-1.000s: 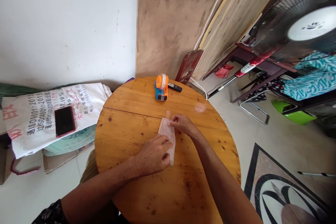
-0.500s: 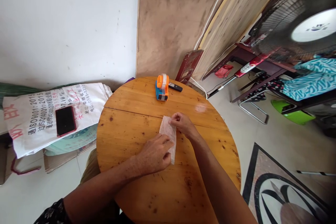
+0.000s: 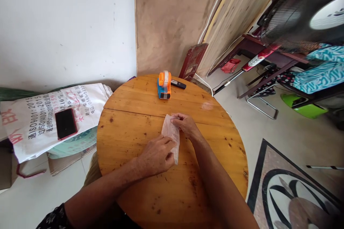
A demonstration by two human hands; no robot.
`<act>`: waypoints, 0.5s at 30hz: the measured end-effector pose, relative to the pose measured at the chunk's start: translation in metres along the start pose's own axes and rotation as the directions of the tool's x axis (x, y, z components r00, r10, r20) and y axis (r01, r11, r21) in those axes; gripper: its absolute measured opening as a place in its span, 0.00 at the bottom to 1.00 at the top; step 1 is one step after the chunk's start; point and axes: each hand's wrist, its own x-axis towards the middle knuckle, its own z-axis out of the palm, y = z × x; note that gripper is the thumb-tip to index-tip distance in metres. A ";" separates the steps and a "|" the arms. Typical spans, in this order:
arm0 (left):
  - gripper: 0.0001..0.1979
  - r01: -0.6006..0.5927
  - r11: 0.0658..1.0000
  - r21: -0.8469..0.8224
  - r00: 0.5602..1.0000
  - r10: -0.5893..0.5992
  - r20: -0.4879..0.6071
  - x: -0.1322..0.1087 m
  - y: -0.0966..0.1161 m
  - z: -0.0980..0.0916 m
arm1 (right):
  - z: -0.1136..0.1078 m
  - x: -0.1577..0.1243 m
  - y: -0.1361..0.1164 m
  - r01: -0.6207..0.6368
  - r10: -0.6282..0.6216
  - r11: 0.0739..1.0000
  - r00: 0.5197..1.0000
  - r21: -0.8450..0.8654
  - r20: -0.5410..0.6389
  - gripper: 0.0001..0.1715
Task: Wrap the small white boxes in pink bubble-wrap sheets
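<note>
Lying near the middle of a round, varnished yellow-brown wooden table (image 3: 129, 132), a narrow, wrinkled, whitish translucent sheet (image 3: 169, 128) is being worked by two bare hands. Its top end is pinched by the right hand (image 3: 185, 125), thumb and forefinger brought together at the upper right corner, the other fingers folded in. Its lower half is partly covered by the left hand (image 3: 158, 155), fingers half curled over it; whether it is gripped or merely pressed there cannot be told. No lettering can be made out on the sheet.

Beyond, an orange-and-blue plastic tape dispenser (image 3: 164, 86) is set down, with a slim black object (image 3: 178, 84) just beside it, any marking too small to be read.

Over to the left now, and here is the print! "ISO9001" and "2015" can be read on a white woven sack (image 3: 45, 141), among black Chinese characters and large red lettering. It is partly covered by a black-screened phone in a red case (image 3: 66, 123). At far right, a dark mark is cut off on the white hub of a black-caged fan (image 3: 285, 18).
</note>
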 end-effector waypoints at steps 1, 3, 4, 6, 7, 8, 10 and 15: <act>0.16 0.004 1.000 -0.005 1.000 -0.004 -0.005 0.000 0.000 0.000 | 0.000 -0.001 -0.001 0.007 -0.006 1.000 1.000 0.008 -0.007 0.13; 0.17 0.016 1.000 -0.017 1.000 -0.016 -0.011 -0.001 -0.001 0.001 | -0.002 -0.005 -0.007 0.022 -0.022 1.000 1.000 0.022 -0.008 0.14; 0.17 0.023 0.999 -0.023 1.000 -0.023 -0.015 -0.001 -0.001 0.001 | -0.003 -0.008 -0.011 0.031 -0.031 0.999 1.000 0.026 0.003 0.15; 0.18 0.039 0.999 -0.030 0.999 -0.040 -0.019 -0.001 -0.002 0.001 | -0.005 -0.016 -0.021 0.050 -0.051 0.998 0.998 0.025 0.042 0.15; 0.18 0.045 0.998 -0.034 0.999 -0.045 -0.020 -0.001 -0.002 0.001 | -0.006 -0.020 -0.026 0.060 -0.061 0.998 0.996 0.016 0.065 0.15; 0.19 0.048 0.998 -0.037 0.999 -0.049 -0.022 -0.001 -0.003 0.002 | -0.007 -0.025 -0.031 0.070 -0.070 0.998 0.994 0.003 0.085 0.15; 0.20 0.050 0.998 -0.037 0.998 -0.051 -0.028 -0.001 -0.005 0.003 | -0.007 -0.035 -0.040 0.094 -0.090 0.995 0.990 -0.030 0.108 0.14; 0.16 0.065 0.996 0.055 0.995 -0.061 -0.075 -0.002 -0.003 0.006 | -0.002 -0.059 -0.048 0.158 -0.145 0.982 0.982 -0.100 0.124 0.12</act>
